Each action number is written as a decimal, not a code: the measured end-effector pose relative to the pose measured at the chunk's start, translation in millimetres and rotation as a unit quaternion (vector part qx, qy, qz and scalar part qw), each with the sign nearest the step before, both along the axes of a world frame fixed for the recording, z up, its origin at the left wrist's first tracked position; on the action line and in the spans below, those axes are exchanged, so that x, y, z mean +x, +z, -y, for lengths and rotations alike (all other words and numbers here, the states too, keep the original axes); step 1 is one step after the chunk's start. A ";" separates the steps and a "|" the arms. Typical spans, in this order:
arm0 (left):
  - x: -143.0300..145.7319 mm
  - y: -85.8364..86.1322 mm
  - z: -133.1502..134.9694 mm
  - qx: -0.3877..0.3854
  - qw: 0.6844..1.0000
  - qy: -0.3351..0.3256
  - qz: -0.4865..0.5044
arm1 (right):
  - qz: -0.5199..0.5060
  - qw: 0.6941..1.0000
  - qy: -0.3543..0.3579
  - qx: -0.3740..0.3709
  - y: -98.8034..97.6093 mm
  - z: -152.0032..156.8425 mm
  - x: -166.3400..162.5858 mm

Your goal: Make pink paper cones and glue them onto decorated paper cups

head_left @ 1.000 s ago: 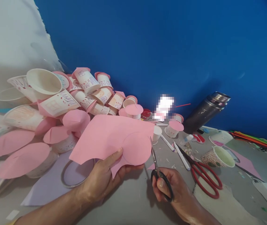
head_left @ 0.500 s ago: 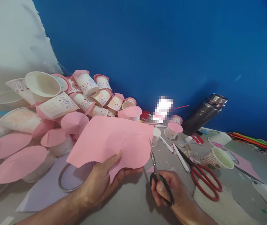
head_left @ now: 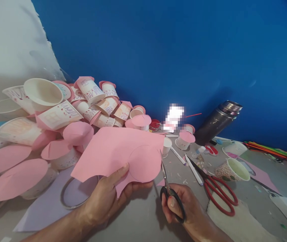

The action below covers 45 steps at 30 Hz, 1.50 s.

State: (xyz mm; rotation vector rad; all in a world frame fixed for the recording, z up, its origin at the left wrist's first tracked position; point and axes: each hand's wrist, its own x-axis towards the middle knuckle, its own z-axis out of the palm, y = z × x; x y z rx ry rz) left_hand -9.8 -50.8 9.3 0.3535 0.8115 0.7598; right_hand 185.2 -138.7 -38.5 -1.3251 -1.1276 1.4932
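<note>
My left hand (head_left: pixel 113 190) pinches a sheet of pink paper (head_left: pixel 105 151) at its lower edge, thumb on top and fingers beneath. A circle is drawn on the sheet's right part, and the edge there is cut partly round it. In my right hand (head_left: pixel 181 203) are black-handled scissors (head_left: pixel 165 178), fingers through the loops. Their blades point up along the paper's right edge, close to the circle's outline. Under my left wrist lie a grey ring (head_left: pixel 64 195) and a sheet of lilac paper (head_left: pixel 36 211).
Decorated paper cups (head_left: pixel 60 114) with pink paper tops are heaped at the left. Right of my hands lie red-handled scissors (head_left: pixel 221 195), white markers (head_left: pixel 193 169) and a patterned cup (head_left: pixel 231 169). A dark flask (head_left: pixel 213 122) leans by the blue wall (head_left: pixel 158 50). Colourful pipe cleaners (head_left: pixel 271 148) lie far right.
The view has shifted slightly, so most things sit a little further left. Both hands keep their hold, and the scissors stay at the paper's right edge.
</note>
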 end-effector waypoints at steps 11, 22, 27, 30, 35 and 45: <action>-0.8 -9.2 -2.0 0.027 1.000 -0.013 -0.006 | 0.005 1.000 0.002 -0.002 2.1 -0.8 1.6; -2.2 -13.3 -0.5 0.028 0.999 -0.014 -0.014 | 0.004 1.000 -0.004 -0.003 4.0 -0.7 0.7; -2.9 -13.0 -1.5 0.028 0.999 -0.021 -0.012 | -0.002 1.000 0.002 0.000 2.9 0.2 -0.4; -2.4 -12.5 -2.6 0.031 0.999 -0.025 -0.002 | -0.006 1.000 0.003 0.002 3.0 0.2 -0.7; -3.3 -13.2 -2.0 0.023 0.999 -0.031 -0.008 | -0.005 1.000 0.003 0.005 3.8 -0.1 0.4; -3.6 -11.4 -2.1 0.027 0.999 -0.027 -0.027 | -0.007 1.000 0.004 0.006 3.3 0.0 0.7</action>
